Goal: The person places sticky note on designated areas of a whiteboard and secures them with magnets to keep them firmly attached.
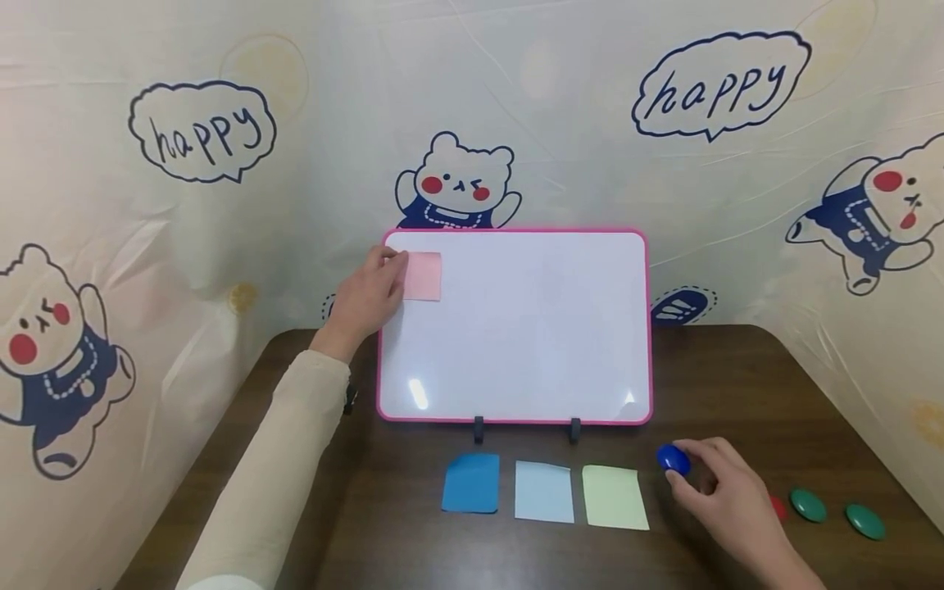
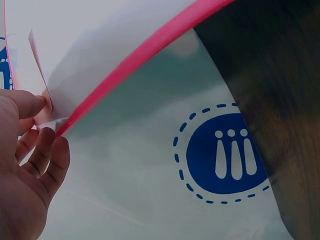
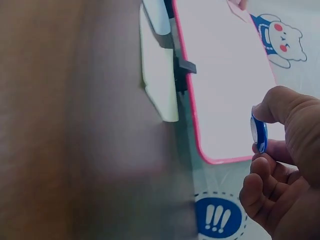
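Note:
A whiteboard [image 1: 516,328] with a pink frame stands upright on the table. At its upper left corner my left hand [image 1: 374,288] pinches the left edge of a pink sticky note [image 1: 424,277] against the white surface. In the left wrist view the thumb [image 2: 31,104] lies on the note's edge, and other fingers curl near the board's rim. Low on the right, over the table, my right hand [image 1: 726,492] pinches a round blue magnet [image 1: 673,460] between thumb and fingers. The right wrist view shows that magnet [image 3: 259,131] edge-on.
Before the board lie a dark blue note [image 1: 470,483], a light blue note [image 1: 543,492] and a pale green note [image 1: 615,497]. Green magnets [image 1: 808,506] and a partly hidden red magnet [image 1: 778,508] lie at right. Black clips [image 1: 478,429] support the board; a printed curtain [image 1: 575,123] hangs behind.

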`<state>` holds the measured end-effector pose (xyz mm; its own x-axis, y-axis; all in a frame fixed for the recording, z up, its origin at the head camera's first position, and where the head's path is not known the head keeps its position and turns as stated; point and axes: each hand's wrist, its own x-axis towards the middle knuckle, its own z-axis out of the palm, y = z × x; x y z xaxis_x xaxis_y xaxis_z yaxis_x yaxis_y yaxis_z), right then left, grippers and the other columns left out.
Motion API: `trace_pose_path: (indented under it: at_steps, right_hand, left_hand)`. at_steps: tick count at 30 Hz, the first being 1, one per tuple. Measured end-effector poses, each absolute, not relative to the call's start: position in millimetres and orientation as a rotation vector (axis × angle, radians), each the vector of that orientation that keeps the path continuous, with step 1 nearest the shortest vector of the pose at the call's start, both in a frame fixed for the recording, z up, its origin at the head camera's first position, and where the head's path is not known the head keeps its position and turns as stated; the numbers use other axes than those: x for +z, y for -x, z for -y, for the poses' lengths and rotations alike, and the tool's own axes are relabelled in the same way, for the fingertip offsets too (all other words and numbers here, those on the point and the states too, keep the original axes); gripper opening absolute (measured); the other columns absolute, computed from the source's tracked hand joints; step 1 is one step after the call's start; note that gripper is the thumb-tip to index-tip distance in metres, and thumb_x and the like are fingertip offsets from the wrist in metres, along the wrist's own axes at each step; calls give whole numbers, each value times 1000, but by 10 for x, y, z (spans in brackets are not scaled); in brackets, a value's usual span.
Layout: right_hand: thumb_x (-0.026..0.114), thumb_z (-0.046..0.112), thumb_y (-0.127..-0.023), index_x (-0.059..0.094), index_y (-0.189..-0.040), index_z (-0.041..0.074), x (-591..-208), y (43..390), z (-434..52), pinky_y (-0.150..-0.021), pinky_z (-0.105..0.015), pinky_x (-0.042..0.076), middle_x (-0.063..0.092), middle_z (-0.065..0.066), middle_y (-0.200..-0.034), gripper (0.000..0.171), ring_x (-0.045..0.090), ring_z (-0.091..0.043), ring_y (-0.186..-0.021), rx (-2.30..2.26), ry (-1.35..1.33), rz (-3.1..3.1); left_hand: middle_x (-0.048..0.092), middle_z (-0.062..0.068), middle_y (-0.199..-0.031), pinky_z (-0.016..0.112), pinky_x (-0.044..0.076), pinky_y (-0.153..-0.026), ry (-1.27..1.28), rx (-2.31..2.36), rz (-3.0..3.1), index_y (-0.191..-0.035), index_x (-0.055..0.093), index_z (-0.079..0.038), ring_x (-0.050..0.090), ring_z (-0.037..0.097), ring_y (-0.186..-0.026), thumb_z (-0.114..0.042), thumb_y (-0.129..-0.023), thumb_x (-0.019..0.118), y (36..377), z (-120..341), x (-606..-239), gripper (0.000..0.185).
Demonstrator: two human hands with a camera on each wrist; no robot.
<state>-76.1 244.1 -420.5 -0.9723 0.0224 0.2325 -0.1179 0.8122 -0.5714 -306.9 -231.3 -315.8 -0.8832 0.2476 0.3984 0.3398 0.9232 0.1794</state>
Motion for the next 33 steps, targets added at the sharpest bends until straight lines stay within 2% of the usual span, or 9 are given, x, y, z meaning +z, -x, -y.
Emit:
trace_pose_path:
  at_steps: [7,20,26,33]
  right_hand:
    - [79,21,-89,68,-121,8,-4024,902,-2314,-54,-23,44,52,-2,-101,36,48,-15,-75,897,-146,2775]
    - [81,12,-85,67,-122,4,-3676,1177,-2099,-49,-24,47,54,-5,-103,41,48,-15,-69,919,-309,2641]
    - [81,9,-84,67,-121,3,-3600,1289,-1994,-51,-24,48,54,-4,-101,39,49,-16,-71,908,-369,2604]
    - [81,10,-84,67,-121,5,-3465,1438,-1829,-54,-25,51,57,-5,-106,39,50,-17,-70,919,-446,2552]
  left_hand:
    - [39,15,-149,49,52,-94,434,-353,2759,-157,37,-14,56,32,-114,-23,-102,58,3067,2359,-3149,59]
    - [39,14,-147,49,51,-96,475,-329,2754,-157,37,-13,53,30,-120,-23,-101,60,3072,2390,-3159,61]
    - [39,14,-148,49,51,-96,476,-317,2747,-157,37,-13,53,30,-121,-24,-101,60,3081,2367,-3145,62]
    - [39,14,-148,50,50,-97,467,-313,2757,-156,37,-13,53,31,-121,-25,-102,58,3058,2370,-3130,60]
